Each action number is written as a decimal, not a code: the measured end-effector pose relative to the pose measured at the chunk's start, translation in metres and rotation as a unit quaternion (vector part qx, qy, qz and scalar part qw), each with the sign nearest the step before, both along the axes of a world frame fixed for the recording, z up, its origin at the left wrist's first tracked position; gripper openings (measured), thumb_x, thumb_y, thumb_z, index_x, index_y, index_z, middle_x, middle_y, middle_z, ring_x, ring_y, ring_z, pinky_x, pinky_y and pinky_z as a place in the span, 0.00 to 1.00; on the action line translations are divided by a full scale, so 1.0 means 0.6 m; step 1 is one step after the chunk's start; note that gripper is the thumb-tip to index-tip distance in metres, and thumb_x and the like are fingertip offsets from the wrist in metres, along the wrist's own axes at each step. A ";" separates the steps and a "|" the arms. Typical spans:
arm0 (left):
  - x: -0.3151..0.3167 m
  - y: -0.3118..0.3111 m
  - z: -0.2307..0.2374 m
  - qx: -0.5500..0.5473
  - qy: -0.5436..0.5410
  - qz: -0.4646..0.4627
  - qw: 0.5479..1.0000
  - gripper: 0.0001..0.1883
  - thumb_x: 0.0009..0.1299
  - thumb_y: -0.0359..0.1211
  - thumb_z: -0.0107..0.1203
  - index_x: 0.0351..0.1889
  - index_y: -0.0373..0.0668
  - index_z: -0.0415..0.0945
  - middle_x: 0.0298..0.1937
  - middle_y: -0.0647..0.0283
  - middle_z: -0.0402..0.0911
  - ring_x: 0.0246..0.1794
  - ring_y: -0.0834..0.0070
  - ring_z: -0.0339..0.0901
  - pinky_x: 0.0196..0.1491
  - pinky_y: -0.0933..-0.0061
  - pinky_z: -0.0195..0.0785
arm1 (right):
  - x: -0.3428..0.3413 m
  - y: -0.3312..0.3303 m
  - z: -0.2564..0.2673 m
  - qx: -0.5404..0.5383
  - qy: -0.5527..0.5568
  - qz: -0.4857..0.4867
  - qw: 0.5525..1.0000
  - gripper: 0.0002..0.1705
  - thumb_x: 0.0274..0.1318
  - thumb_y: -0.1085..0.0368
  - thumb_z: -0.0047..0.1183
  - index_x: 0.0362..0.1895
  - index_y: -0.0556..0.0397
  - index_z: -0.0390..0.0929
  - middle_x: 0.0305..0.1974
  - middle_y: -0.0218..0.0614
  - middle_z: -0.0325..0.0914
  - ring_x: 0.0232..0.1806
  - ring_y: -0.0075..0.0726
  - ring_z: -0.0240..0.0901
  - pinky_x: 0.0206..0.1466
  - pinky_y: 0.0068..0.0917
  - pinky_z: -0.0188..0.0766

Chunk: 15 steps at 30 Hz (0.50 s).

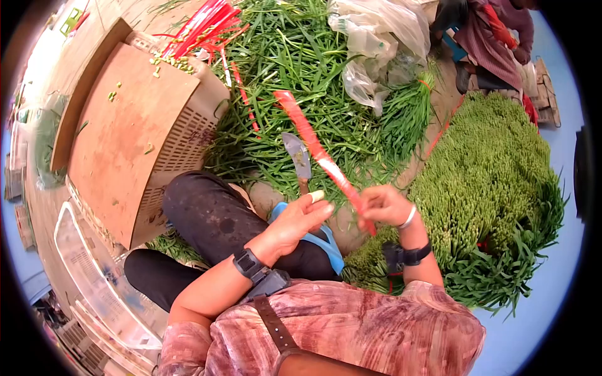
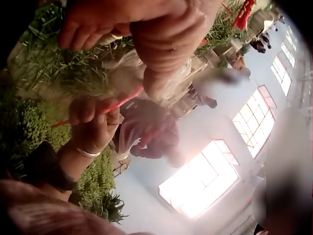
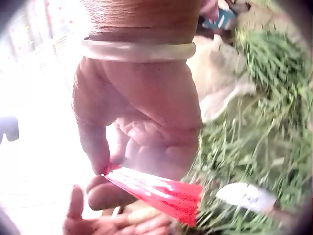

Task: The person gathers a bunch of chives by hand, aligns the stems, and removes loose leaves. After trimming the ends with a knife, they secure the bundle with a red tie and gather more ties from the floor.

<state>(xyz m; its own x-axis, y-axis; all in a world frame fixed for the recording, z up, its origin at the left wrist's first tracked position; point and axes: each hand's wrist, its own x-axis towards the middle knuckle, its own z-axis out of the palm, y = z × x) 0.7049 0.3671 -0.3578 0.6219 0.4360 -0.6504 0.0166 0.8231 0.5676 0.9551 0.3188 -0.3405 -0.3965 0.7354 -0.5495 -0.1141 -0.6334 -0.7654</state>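
Note:
A long red strip (image 1: 316, 150) slants up and left from the right hand (image 1: 387, 207), whose thumb and fingers pinch its lower end. In the right wrist view that hand (image 3: 142, 117) pinches the red strip (image 3: 156, 191) between thumb and fingertip. The left hand (image 1: 295, 225) is beside the strip, fingers extended, a pale wrap on one fingertip, holding nothing; in the right wrist view the left hand (image 3: 117, 225) shows below, fingers spread. A curved blade (image 1: 297, 155) with a brown handle lies just beyond the left hand, on the green stalks (image 1: 282, 56).
A brown board (image 1: 119, 138) tops a crate at left, with a bundle of red strips (image 1: 204, 25) behind. Plastic bags (image 1: 382, 44) and a tied green bunch (image 1: 411, 106) lie ahead. Many budded stalks (image 1: 489, 182) stand at right. Another person (image 1: 495, 44) sits at upper right.

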 end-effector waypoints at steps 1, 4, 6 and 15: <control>-0.001 0.006 0.002 -0.014 -0.025 0.015 0.999 0.26 0.71 0.44 0.50 0.59 0.35 0.65 0.53 0.53 0.76 0.50 0.67 0.75 0.52 0.67 0.68 | -0.032 0.009 0.000 0.021 0.038 0.047 0.998 0.08 0.52 0.70 0.58 0.31 0.60 0.72 0.29 0.40 0.80 0.28 0.32 0.78 0.31 0.25 0.75; -0.020 0.029 0.004 -0.022 -0.100 0.120 0.987 0.25 0.73 0.45 0.44 0.58 0.31 0.66 0.52 0.47 0.75 0.50 0.63 0.75 0.53 0.61 0.69 | -0.117 0.057 -0.019 0.100 0.075 0.131 0.983 0.08 0.55 0.68 0.57 0.33 0.60 0.73 0.29 0.39 0.80 0.28 0.30 0.78 0.31 0.24 0.75; -0.047 0.049 0.002 -0.012 -0.128 0.203 0.971 0.24 0.75 0.44 0.41 0.54 0.30 0.67 0.50 0.44 0.76 0.50 0.58 0.75 0.54 0.58 0.69 | -0.146 0.102 -0.026 0.115 0.044 0.189 0.974 0.08 0.57 0.67 0.55 0.33 0.61 0.74 0.28 0.38 0.80 0.28 0.28 0.78 0.30 0.23 0.74; -0.163 0.114 0.039 0.091 -0.130 0.475 0.866 0.27 0.74 0.50 0.40 0.55 0.35 0.67 0.35 0.59 0.77 0.44 0.62 0.74 0.54 0.57 0.65 | -0.303 0.214 -0.047 0.038 0.124 0.163 0.978 0.10 0.56 0.66 0.55 0.34 0.63 0.75 0.26 0.39 0.80 0.23 0.31 0.79 0.27 0.24 0.76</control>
<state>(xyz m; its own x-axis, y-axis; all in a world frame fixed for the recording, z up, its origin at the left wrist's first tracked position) 0.6071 0.4352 -0.3342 0.0411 0.9112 -0.4098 -0.7663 0.2920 0.5724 0.7732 0.4471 -0.3686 -0.7309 0.5825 -0.3557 -0.1040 -0.6101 -0.7854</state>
